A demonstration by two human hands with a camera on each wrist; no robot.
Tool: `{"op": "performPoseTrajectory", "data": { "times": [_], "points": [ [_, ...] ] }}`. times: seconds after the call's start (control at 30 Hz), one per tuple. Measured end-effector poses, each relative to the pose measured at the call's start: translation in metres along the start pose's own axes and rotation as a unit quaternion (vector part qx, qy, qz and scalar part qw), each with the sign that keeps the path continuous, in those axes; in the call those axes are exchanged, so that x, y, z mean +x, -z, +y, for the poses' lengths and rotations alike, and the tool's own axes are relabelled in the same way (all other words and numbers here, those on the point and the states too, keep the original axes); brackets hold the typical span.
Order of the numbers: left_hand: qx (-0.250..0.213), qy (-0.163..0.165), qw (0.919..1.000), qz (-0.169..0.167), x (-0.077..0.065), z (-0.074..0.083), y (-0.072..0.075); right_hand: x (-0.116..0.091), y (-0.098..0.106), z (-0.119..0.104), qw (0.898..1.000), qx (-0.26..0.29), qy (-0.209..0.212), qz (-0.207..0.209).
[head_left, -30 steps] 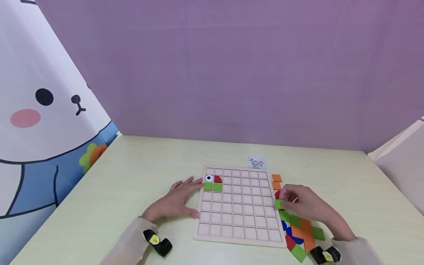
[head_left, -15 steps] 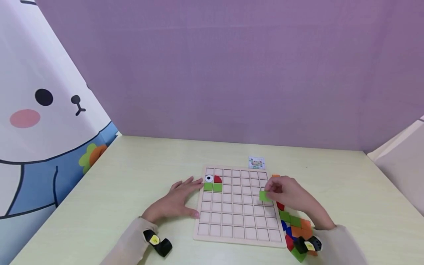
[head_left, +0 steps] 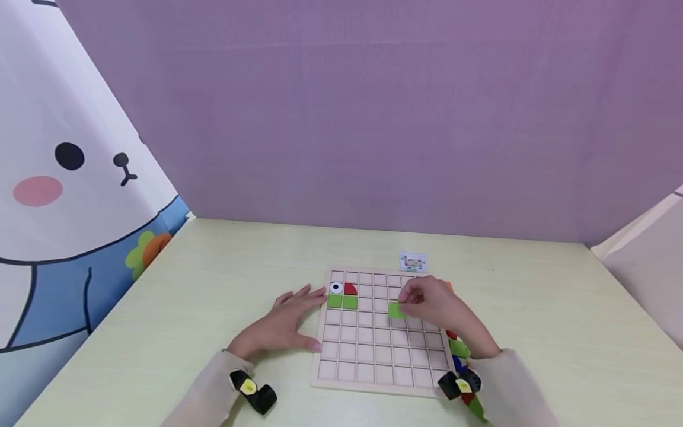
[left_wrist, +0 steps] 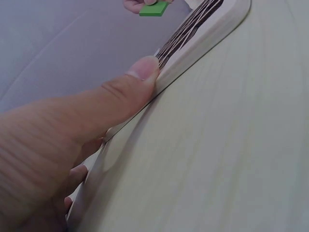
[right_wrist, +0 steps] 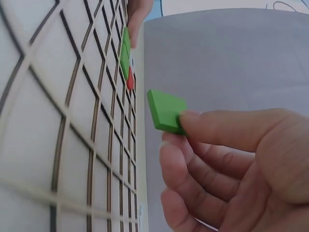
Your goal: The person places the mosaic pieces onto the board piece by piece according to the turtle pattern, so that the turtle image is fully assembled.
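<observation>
Between thumb and fingertips my right hand (head_left: 437, 305) pinches a green square tile (head_left: 395, 311). In the right wrist view this tile (right_wrist: 166, 111) is tilted and apart from the grid. Under it lies the wooden grid board (head_left: 365, 354), its right part partly covered by that hand. My left hand (head_left: 285, 325) is spread at the board's left edge, fingertips and thumb (left_wrist: 145, 70) touching the rim. Near the board's upper left corner sit an eye tile (head_left: 336, 287), a red quarter-circle tile (head_left: 350, 289) and two green square tiles (head_left: 342, 302).
Loose coloured tiles (head_left: 459, 349) lie right of the board, mostly hidden by the right arm. A small picture card (head_left: 413, 262) lies behind the board. A purple panel (head_left: 373, 118) stands at the table's back, with a cartoon-printed panel (head_left: 96, 178) on the left.
My right hand has carried the green square tile leftward from the loose tiles to over the board. The left hand stays in place.
</observation>
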State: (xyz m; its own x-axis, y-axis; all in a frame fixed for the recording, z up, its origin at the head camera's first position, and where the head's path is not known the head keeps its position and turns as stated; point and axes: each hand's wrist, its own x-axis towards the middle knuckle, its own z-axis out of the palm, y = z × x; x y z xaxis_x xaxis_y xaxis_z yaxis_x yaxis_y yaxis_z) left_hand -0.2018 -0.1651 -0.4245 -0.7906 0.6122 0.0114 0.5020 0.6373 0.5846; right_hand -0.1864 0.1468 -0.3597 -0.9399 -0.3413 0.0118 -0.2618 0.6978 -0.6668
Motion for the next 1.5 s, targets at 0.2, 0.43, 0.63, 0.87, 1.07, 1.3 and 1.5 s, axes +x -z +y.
{"op": "performPoseTrajectory", "data": {
  "times": [0.2,0.43,0.63,0.87,1.07,1.3,1.5],
  "points": [
    [-0.003,0.004,1.0,-0.001,0.0,-0.001,-0.001,0.009,-0.008,-0.009,1.0,0.013,-0.008,-0.002],
    [-0.002,0.003,1.0,-0.002,0.001,-0.002,-0.003,0.02,-0.02,-0.01,1.0,0.024,0.003,-0.009],
    [0.0,-0.005,1.0,0.001,0.0,-0.001,-0.003,0.03,-0.031,-0.011,0.999,0.032,-0.011,-0.013],
    [-0.001,-0.007,1.0,0.002,0.0,-0.001,-0.002,0.039,-0.045,-0.018,0.999,0.036,-0.031,-0.018],
    [0.001,-0.01,0.9999,0.004,0.001,-0.001,-0.003,0.043,-0.052,-0.024,0.998,0.042,-0.031,-0.025],
    [0.006,-0.008,0.9999,0.001,0.002,0.002,-0.003,0.044,-0.058,-0.024,0.998,0.039,-0.036,-0.028],
    [0.004,0.003,1.0,0.0,0.001,0.002,-0.003,0.045,-0.063,-0.023,0.999,0.034,-0.029,-0.028]
  ]
}}
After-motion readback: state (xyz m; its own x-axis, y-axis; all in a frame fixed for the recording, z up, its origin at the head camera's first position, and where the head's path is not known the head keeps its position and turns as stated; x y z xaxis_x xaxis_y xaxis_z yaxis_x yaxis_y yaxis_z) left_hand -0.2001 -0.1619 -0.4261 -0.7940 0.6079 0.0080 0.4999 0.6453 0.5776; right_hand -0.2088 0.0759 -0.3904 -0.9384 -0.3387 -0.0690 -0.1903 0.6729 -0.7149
